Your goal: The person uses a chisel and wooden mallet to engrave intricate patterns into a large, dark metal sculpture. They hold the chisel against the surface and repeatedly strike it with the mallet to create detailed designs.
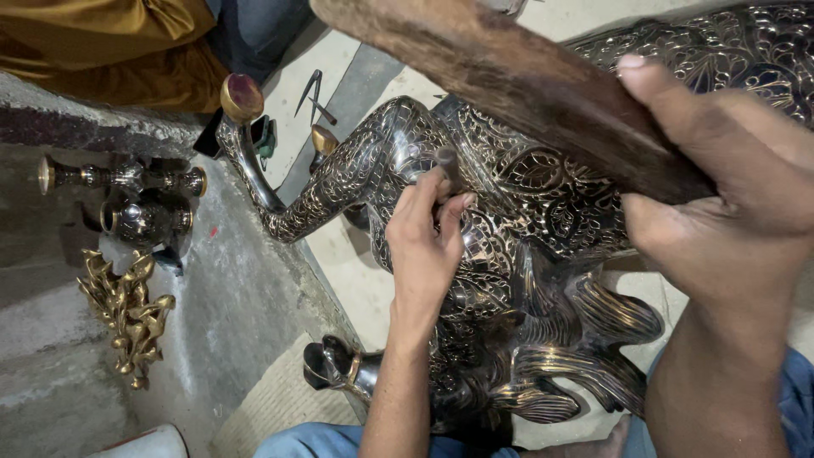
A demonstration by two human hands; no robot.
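The left hand's fingers (441, 203) pinch a short metal punch (447, 161) upright, tip on the engraved metal horse (509, 220) lying across the floor (356, 280). The right hand (721, 195) clenches a wooden mallet (517, 85) raised above the punch, seemingly poised to strike. Brass pieces (127, 314) lie on the ledge, well apart.

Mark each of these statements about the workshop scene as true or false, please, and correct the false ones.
1. The right hand grips a wooden mallet. True.
2. The left hand holds a small metal punch against the engraved metal horse statue. True.
3. The statue is plain and smooth. False: dense leaf and scroll patterns cover it.
4. The golden antler-like pieces lie on the statue's back. False: they lie on the concrete ledge at the left.
5. Both hands are empty. False: each holds a tool.
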